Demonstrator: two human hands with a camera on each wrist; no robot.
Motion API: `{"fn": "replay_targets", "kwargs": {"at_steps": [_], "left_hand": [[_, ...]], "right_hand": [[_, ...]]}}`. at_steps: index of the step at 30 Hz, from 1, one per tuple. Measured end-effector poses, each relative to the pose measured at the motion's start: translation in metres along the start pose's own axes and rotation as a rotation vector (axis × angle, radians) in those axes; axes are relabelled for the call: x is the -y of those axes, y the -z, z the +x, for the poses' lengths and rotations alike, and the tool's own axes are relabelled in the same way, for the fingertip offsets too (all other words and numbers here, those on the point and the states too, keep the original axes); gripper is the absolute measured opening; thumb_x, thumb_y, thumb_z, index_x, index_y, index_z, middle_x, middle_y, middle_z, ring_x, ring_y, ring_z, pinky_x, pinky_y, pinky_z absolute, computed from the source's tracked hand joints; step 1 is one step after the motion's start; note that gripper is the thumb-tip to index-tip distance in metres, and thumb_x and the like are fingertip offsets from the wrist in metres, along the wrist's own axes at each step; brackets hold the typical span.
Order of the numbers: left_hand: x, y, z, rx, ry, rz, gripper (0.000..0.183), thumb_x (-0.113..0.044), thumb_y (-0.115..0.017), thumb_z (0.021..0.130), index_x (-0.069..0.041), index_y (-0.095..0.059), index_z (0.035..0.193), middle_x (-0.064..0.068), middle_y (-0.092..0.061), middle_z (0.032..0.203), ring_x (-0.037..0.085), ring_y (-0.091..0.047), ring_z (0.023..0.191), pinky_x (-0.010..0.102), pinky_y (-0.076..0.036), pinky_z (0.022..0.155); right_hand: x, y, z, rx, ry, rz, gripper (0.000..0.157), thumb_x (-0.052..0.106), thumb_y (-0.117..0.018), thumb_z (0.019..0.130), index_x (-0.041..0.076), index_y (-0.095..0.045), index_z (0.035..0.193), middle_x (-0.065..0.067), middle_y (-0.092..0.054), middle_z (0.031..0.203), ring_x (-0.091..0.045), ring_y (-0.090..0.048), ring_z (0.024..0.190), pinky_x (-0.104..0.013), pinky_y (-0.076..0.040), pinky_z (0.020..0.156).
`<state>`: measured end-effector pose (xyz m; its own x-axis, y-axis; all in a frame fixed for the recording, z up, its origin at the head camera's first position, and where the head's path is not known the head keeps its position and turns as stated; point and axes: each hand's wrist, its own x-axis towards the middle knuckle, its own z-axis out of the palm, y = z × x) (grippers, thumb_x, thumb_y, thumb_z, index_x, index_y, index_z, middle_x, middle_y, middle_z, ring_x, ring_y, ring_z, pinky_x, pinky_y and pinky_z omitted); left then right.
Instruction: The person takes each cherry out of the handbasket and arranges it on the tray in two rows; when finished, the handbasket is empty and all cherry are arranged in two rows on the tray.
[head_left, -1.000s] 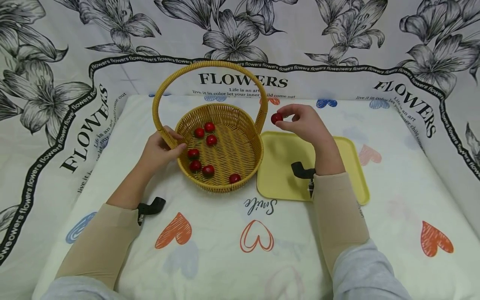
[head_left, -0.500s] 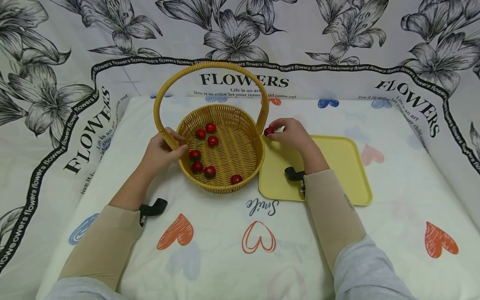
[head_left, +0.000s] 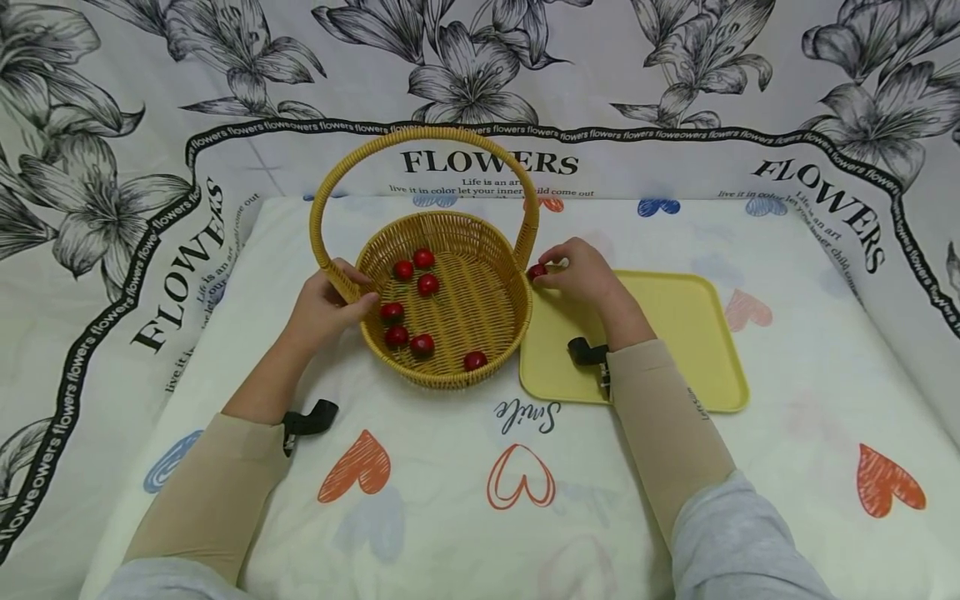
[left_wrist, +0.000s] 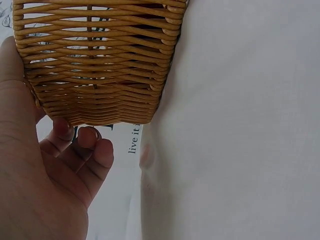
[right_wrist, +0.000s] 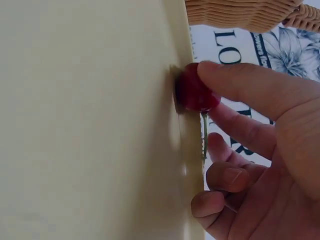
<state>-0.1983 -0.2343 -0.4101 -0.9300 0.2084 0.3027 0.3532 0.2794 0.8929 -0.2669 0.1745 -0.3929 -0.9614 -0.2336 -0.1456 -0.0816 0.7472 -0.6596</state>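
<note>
A round yellow wicker basket (head_left: 480, 283) with a tall hooped handle stands left of a pale yellow tray (head_left: 675, 333). Several dark red cherries (head_left: 422, 346) lie on its floor, mostly toward the left side. My left hand (head_left: 322, 308) grips the basket's left rim at the foot of the handle; its thumb lies over the rim, and the wrist view shows the fingers beneath the weave. Between thumb and finger my right hand (head_left: 581, 275) pinches a cherry (right_wrist: 195, 89), its green stem hanging down, right at the tray's surface near the far left corner.
A white cloth (head_left: 450, 533) printed with hearts covers the surface. Behind it rises a flower-printed fabric (head_left: 472, 75). The basket's right wall overlaps the tray's left edge in the head view.
My right hand has come down and to the left with the cherry, from above the tray's far edge to its far left corner. The left hand keeps its grip on the basket.
</note>
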Motion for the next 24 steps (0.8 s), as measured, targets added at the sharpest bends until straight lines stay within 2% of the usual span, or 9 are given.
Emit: {"fn": "replay_targets", "kwargs": {"at_steps": [1,4,9,11,16,24], "left_hand": [[0.001,0.000,0.000,0.000,0.000,-0.004,0.025,0.003,-0.073,0.088,0.008,-0.062,0.110,0.013,-0.063,0.098,0.012,-0.063,0.082,0.021,-0.054,0.069],[-0.012,-0.002,-0.002,0.010,-0.005,-0.013,0.026,0.004,-0.072,0.088,0.011,-0.061,0.110,0.015,-0.063,0.098,0.011,-0.063,0.082,0.021,-0.054,0.069],[-0.033,-0.003,-0.004,0.026,-0.003,-0.004,0.026,0.006,-0.071,0.088,0.015,-0.058,0.109,0.025,-0.061,0.099,0.009,-0.062,0.082,0.020,-0.054,0.069],[-0.035,-0.003,-0.005,0.025,0.000,0.000,0.026,0.005,-0.070,0.089,0.016,-0.058,0.109,0.029,-0.060,0.101,0.008,-0.062,0.082,0.020,-0.054,0.069],[-0.036,-0.002,-0.004,0.030,-0.008,-0.014,0.025,0.007,-0.070,0.088,0.015,-0.058,0.109,0.031,-0.060,0.102,0.008,-0.064,0.083,0.020,-0.055,0.070],[-0.037,0.000,-0.004,0.040,-0.001,-0.032,0.027,0.006,-0.070,0.089,0.017,-0.057,0.110,0.032,-0.059,0.102,0.008,-0.065,0.083,0.021,-0.055,0.072]], "right_hand": [[0.000,0.001,0.000,-0.003,0.006,-0.010,0.042,0.027,-0.081,0.090,0.004,-0.071,0.124,-0.014,-0.055,0.126,-0.030,-0.049,0.117,-0.047,-0.040,0.104],[0.001,0.005,-0.001,-0.022,0.031,-0.023,0.044,0.028,-0.080,0.090,0.005,-0.071,0.126,-0.016,-0.054,0.127,-0.032,-0.049,0.115,-0.048,-0.040,0.103],[0.010,0.025,-0.012,-0.063,0.058,0.056,0.045,0.032,-0.075,0.094,0.007,-0.068,0.131,-0.017,-0.053,0.131,-0.033,-0.050,0.106,-0.047,-0.043,0.090],[0.017,0.036,-0.020,-0.077,0.057,0.110,0.046,0.035,-0.074,0.095,0.010,-0.067,0.133,-0.014,-0.053,0.133,-0.031,-0.050,0.102,-0.045,-0.044,0.085],[0.035,0.057,-0.042,-0.113,0.087,0.203,0.044,0.040,-0.073,0.095,0.016,-0.067,0.131,-0.007,-0.058,0.129,-0.025,-0.053,0.096,-0.040,-0.043,0.076],[0.055,0.067,-0.063,-0.093,0.192,0.294,0.033,0.032,-0.076,0.094,0.015,-0.072,0.123,-0.005,-0.062,0.110,-0.024,-0.054,0.086,-0.032,-0.040,0.067]]}}
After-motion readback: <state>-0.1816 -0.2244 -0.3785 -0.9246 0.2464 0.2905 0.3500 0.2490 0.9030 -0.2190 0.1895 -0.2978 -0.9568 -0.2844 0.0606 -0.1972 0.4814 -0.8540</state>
